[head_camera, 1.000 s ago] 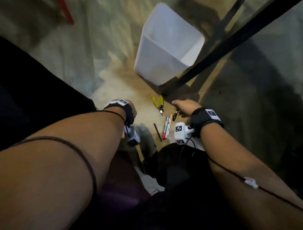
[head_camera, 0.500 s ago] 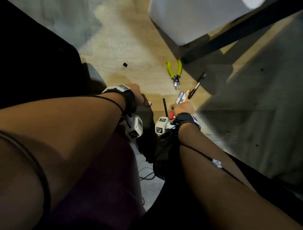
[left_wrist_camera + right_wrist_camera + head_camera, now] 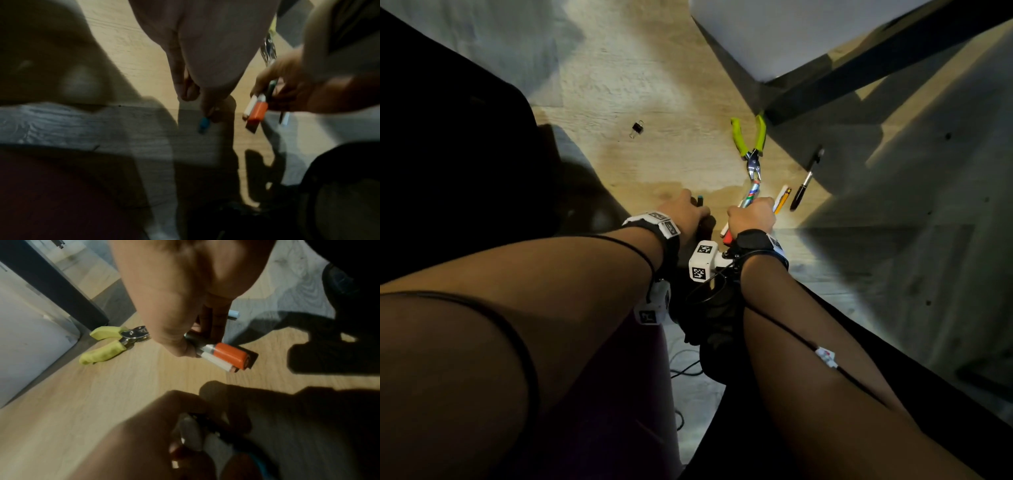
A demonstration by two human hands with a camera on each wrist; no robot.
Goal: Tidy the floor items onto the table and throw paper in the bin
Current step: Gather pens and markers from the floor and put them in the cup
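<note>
My left hand (image 3: 690, 209) pinches a thin dark pen with a teal end (image 3: 700, 198) low over the wooden floor; its blue tip (image 3: 203, 123) shows below my fingers (image 3: 205, 100). My right hand (image 3: 751, 214) grips a bundle of pens, among them a colourful pen (image 3: 754, 192), a yellow pencil (image 3: 783, 199) and an orange-capped marker (image 3: 230, 353). Yellow-handled pliers (image 3: 751, 144) lie just beyond the right hand, a black pen (image 3: 803, 185) lies to their right, and a small black binder clip (image 3: 637, 128) lies further left. No paper is visible.
The white bin (image 3: 791, 31) stands at the top right, partly behind a slanted black table leg (image 3: 859, 72). The pliers (image 3: 107, 344) lie close to the bin's wall (image 3: 30, 337). My dark legs and shoes fill the lower view, and a dark shape borders the left.
The view has dropped closer to the floor. My right hand has closed round the pens, and my left hand has reached forward and picked up the dark pen that lay beside them.
</note>
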